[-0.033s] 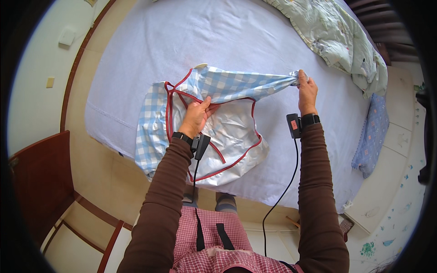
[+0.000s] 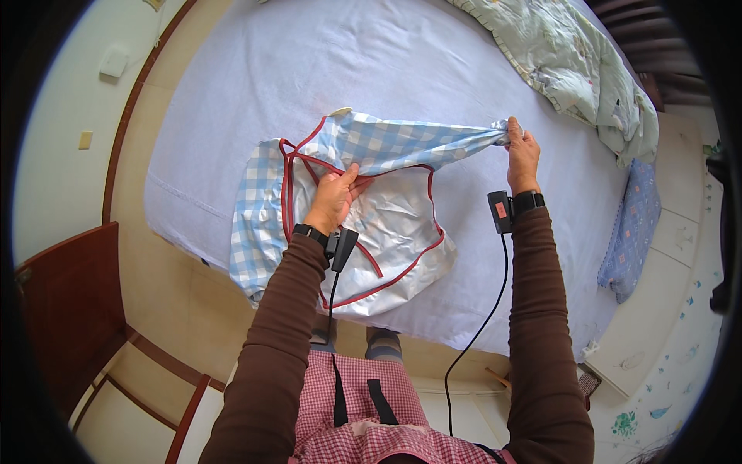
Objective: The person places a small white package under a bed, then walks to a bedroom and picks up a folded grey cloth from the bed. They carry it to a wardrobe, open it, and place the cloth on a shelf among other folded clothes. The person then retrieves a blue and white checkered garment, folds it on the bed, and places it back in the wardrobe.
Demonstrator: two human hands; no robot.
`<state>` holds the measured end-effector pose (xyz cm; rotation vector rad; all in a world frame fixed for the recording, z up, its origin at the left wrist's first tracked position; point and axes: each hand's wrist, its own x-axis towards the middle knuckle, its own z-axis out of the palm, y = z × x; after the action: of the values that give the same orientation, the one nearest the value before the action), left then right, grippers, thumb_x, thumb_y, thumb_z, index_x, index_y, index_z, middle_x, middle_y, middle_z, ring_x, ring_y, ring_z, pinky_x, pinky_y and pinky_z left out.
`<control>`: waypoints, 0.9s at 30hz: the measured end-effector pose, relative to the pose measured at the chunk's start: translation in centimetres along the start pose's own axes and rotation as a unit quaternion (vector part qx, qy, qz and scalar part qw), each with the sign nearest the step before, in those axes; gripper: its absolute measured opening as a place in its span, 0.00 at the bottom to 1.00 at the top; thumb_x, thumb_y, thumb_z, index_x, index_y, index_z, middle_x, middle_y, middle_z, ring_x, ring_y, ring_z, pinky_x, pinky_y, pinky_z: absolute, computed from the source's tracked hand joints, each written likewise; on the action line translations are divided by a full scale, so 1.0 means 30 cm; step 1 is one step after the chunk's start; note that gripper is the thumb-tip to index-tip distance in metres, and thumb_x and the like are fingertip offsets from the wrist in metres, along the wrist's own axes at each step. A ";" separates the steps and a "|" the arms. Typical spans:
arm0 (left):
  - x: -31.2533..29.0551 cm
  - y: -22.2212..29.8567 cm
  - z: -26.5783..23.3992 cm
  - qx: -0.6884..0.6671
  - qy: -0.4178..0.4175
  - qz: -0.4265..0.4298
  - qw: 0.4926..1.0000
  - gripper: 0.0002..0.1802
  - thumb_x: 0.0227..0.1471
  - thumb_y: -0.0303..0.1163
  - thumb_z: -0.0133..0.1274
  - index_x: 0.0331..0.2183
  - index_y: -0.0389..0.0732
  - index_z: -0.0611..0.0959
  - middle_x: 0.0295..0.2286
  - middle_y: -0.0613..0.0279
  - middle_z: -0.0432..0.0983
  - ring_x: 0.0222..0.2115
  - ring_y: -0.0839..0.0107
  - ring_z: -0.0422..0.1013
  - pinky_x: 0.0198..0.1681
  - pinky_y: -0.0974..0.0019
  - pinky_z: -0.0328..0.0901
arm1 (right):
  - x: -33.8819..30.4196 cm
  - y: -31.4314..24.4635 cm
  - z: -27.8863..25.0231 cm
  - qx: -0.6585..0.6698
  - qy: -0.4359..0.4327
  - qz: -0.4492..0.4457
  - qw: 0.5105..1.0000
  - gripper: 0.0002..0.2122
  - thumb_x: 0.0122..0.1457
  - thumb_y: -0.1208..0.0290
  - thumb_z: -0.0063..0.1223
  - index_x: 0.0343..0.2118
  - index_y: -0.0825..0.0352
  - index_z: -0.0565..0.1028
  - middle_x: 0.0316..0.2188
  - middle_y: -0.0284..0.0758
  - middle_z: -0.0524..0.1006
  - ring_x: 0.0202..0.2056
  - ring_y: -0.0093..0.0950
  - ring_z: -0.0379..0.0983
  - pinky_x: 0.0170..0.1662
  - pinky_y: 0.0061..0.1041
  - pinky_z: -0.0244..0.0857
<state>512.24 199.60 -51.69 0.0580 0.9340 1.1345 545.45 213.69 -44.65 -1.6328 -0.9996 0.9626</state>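
A blue-and-white checked smock (image 2: 259,193) with red trim and a shiny white inner side lies spread on the bed. Its back opening faces up, and loose red ties lie over the lining. My left hand (image 2: 334,197) is closed on the red-edged fabric near the base of one sleeve, thumb on top. Further right, my right hand (image 2: 522,155) pinches the gathered cuff at the end of that sleeve (image 2: 433,143). Between the two hands the sleeve is stretched out sideways. The fingertips under the cloth are partly hidden.
The smock rests on a bed with a pale lavender sheet (image 2: 232,85). A light green quilt (image 2: 572,69) is bunched at the far right, and a blue patterned pillow (image 2: 630,232) lies at the right edge. A dark wooden chair (image 2: 69,301) stands at left. Black cables (image 2: 475,332) hang from wrist devices.
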 end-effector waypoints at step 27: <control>0.173 0.068 0.101 0.848 -0.059 0.210 0.482 0.43 0.55 0.74 0.27 0.66 0.66 0.53 0.68 0.56 0.29 0.69 0.58 0.26 0.65 0.43 0.20 | 0.020 -0.052 -0.066 0.091 -0.169 0.081 0.978 0.11 0.62 0.60 0.56 0.33 0.64 0.77 0.28 0.24 0.75 0.30 0.15 0.65 0.37 0.15 0.58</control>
<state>513.26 205.85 -51.92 2.0724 1.6198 0.1151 547.22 213.94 -42.77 -1.4410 -0.9771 1.4364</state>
